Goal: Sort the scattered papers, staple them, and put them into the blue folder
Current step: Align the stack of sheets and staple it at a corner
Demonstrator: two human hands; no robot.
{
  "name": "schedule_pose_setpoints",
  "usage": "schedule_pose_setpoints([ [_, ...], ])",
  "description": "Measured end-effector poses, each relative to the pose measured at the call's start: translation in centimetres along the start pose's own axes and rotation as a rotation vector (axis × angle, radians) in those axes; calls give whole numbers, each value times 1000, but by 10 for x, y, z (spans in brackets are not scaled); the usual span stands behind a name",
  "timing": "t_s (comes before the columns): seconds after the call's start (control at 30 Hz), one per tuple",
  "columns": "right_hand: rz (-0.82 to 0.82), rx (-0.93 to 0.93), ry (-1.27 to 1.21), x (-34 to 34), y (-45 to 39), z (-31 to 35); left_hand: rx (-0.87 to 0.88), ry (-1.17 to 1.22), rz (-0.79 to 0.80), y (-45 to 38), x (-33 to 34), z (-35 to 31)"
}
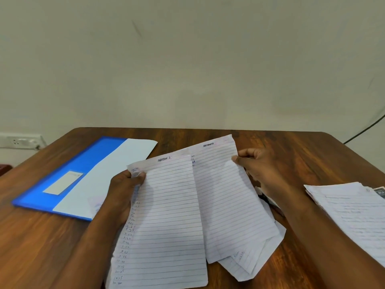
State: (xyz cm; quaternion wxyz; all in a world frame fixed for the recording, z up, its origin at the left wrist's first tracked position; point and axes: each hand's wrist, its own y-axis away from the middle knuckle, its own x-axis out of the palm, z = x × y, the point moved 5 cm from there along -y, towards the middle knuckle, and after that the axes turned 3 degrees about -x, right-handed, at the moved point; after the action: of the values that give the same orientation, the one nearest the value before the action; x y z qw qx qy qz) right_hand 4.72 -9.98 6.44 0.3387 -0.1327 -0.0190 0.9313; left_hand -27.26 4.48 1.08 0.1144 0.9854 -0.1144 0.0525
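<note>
Two ruled notebook sheets are held above the wooden table (270,147), overlapped like a fan. The left sheet (166,215), headed "Section 1", is pinched at its upper left corner by the left hand (125,190). The right sheet (227,195), with a similar heading, is pinched at its right edge by the right hand (262,170).

The paper is judged thin, very light and limp: it will bend under its own weight and tear or crease easily, so it is best taken near a corner or an edge, with both hands.

More loose sheets (250,265) lie under them, and a stack of written pages (350,211) rests at the right. The blue folder (68,170), smooth plastic and stiffer, lies flat at the left, with a white sheet (108,176) partly upon it. No stapler is recognised.
</note>
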Motion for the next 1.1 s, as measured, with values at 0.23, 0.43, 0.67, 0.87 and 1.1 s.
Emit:
schedule_pose_setpoints([
  [0.23,24,-32,-34,16,7,7,-37,123,66,5,11,3],
  [0.43,47,-54,-50,24,14,18,-30,154,93,7,17,4],
  [0.67,162,-14,-63,37,23,18,20,143,75,10,20,0],
  [0.87,167,-36,-3,47,26,12,19,147,61,9,24,2],
  [1.1,180,-24,-28,55,32,11,35,145,82,10,28,1],
])
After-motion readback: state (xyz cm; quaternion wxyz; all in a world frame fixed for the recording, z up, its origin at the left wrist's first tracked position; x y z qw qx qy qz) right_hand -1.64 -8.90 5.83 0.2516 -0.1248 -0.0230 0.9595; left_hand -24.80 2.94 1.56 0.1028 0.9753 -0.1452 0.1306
